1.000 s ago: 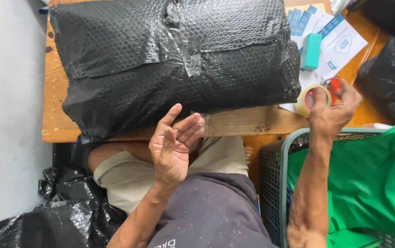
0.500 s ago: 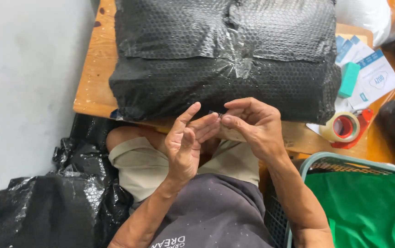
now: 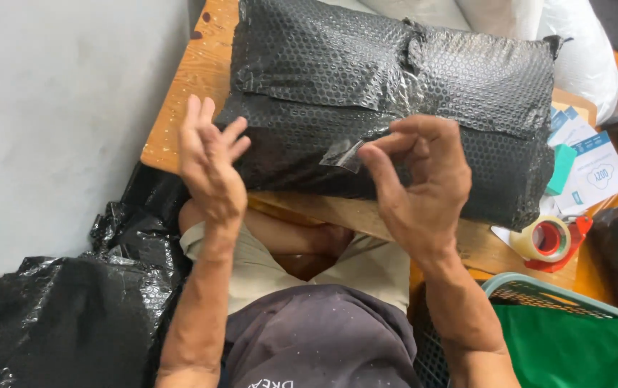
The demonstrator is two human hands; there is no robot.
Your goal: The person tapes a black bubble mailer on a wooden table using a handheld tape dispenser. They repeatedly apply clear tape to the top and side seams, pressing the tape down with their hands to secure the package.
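Pinching a clear tape strip [image 3: 345,153] now in your right hand [image 3: 416,190], you've left the tan tape roll [image 3: 542,239] at the wooden table's [image 3: 194,79] right edge, left hand [image 3: 208,169] open beside the black bubble-wrapped parcel [image 3: 395,93].

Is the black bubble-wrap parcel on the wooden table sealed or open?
Sealed, on the side shown. The black bubble-wrap parcel has its flaps folded over and held by clear tape across the seam. The right hand pinches a loose clear tape strip.
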